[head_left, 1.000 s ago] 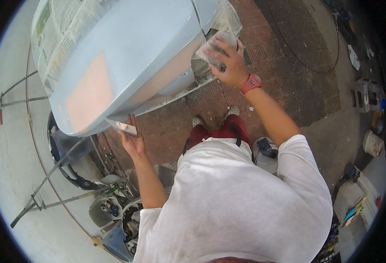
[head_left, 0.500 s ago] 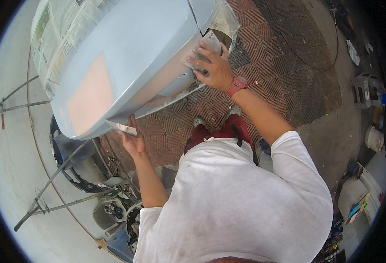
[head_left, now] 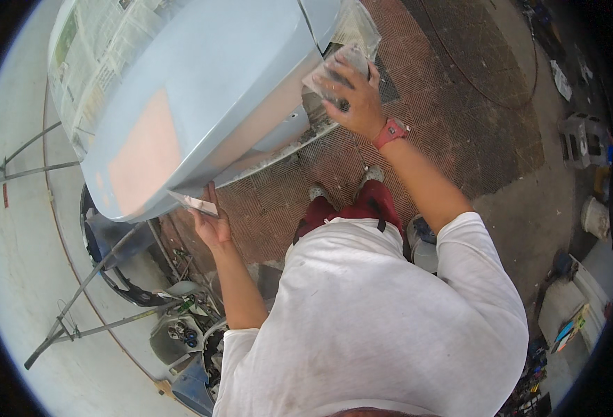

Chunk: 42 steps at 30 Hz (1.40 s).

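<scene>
A pale blue-grey car body panel (head_left: 216, 90) with pinkish filler patches (head_left: 146, 153) slopes across the upper left. My right hand (head_left: 355, 104), fingers spread over the back of a flat, dusty grey-pink sheet that looks like sandpaper (head_left: 317, 78), is at the panel's right end. Whether the sheet touches the panel there I cannot tell. Beneath the lower left edge, my left hand (head_left: 213, 224) grips a thin, flat, pale piece (head_left: 200, 205) between thumb and fingers, close against the panel. The left fingertips are partly hidden by the piece and the panel.
Newspaper and clear film (head_left: 98, 76) cover the far left of the car. A metal stand (head_left: 98, 267) and a dark bumper-like part (head_left: 122, 281) are at left. Red and dark mats (head_left: 431, 132) lie underfoot, with a hose (head_left: 470, 83) across them. A bucket (head_left: 424, 250) stands near my legs.
My right hand and its sandpaper have shifted a little to the right along the panel's end, uncovering more of the edge below. My left hand has stayed put.
</scene>
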### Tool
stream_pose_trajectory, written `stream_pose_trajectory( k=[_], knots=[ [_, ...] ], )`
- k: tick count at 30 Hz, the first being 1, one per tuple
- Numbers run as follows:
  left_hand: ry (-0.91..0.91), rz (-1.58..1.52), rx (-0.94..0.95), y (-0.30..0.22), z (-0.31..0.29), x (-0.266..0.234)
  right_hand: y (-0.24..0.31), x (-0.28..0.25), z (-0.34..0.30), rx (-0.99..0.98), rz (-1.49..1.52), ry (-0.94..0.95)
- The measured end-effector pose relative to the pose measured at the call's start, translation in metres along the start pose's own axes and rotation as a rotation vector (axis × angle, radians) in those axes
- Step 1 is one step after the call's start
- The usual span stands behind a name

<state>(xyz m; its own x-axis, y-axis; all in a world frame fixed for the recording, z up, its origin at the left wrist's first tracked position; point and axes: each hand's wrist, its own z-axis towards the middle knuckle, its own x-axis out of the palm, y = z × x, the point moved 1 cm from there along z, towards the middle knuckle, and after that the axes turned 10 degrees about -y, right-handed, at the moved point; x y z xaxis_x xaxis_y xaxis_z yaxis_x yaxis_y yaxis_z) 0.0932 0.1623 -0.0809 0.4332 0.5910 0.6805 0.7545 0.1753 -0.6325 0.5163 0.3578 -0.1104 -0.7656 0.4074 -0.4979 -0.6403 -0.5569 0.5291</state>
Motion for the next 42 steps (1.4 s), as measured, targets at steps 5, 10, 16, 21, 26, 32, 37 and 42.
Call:
stream_pose_trajectory(
  k=[5, 10, 16, 21, 26, 32, 37, 42],
  knots=[
    [-0.031, 0.017, 0.012, 0.000, 0.003, -0.002, -0.006, -0.002, 0.034, 0.053, -0.022, 0.007],
    [-0.081, 0.070, 0.067, 0.001, -0.002, 0.002, -0.001, 0.000, 0.022, -0.011, -0.022, 0.121],
    [-0.057, 0.135, 0.023, -0.004, -0.009, -0.018, 0.036, -0.043, -0.030, 0.225, 0.147, 0.105],
    [-0.269, 0.228, -0.002, 0.018, -0.054, 0.010, 0.045, -0.059, -0.082, 1.044, 0.846, -0.005],
    [-0.121, 0.701, -0.003, 0.048, -0.084, 0.105, 0.126, -0.094, 0.030, 0.380, 0.380, 0.457],
    [0.019, 1.093, 0.230, 0.041, -0.072, 0.161, 0.212, -0.065, 0.062, -0.327, 0.035, 0.653],
    [-0.154, 0.564, 0.322, 0.002, -0.039, 0.125, 0.247, -0.057, 0.066, -0.447, -0.040, 0.891],
    [-0.025, 0.203, 0.031, -0.052, -0.010, 0.104, 0.341, -0.029, 0.088, -0.382, 0.394, 0.728]
  ],
)
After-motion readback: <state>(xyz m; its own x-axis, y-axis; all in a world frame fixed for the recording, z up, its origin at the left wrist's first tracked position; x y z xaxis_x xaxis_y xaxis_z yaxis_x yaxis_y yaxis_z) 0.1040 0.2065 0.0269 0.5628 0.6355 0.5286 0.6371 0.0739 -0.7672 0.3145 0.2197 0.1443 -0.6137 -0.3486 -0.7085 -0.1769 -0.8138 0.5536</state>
